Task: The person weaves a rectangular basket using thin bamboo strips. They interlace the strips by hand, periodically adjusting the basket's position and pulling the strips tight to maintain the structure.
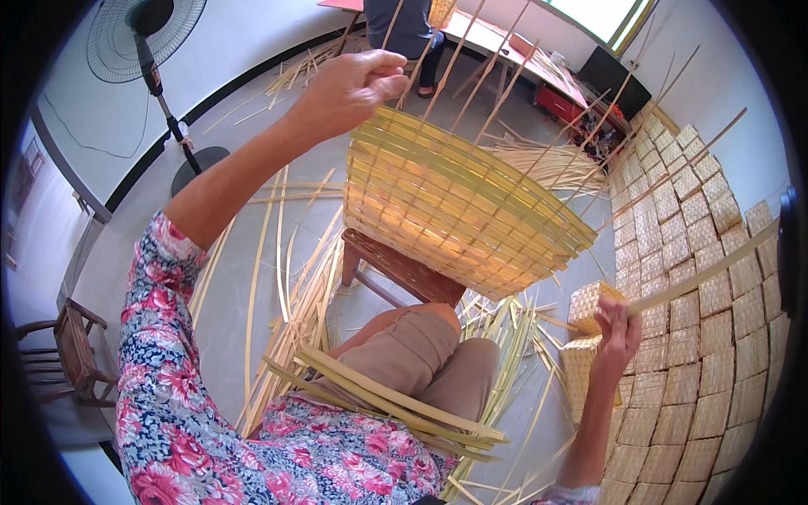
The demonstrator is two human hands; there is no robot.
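A partly woven bamboo basket (454, 202) rests tilted on a brown wooden stool (404, 268) before my knees. Thin upright stakes (492, 109) stick out of its rim, where greener strips are woven in. My left hand (370, 84) is raised at the basket's upper left corner, fingers closed beside the stakes; what they pinch is hidden. Off to the right, my right hand (619, 328) is closed on one end of a long flat bamboo strip (703, 276), which runs up toward the right edge. Several bamboo strips (404, 404) lie across my lap.
Loose strips (303, 311) cover the floor around the stool. Woven baskets (673, 362) are stacked along the right wall. A standing fan (172, 126) and a wooden chair (76, 349) are at left. Another person (400, 29) sits at a table (480, 38) at the back.
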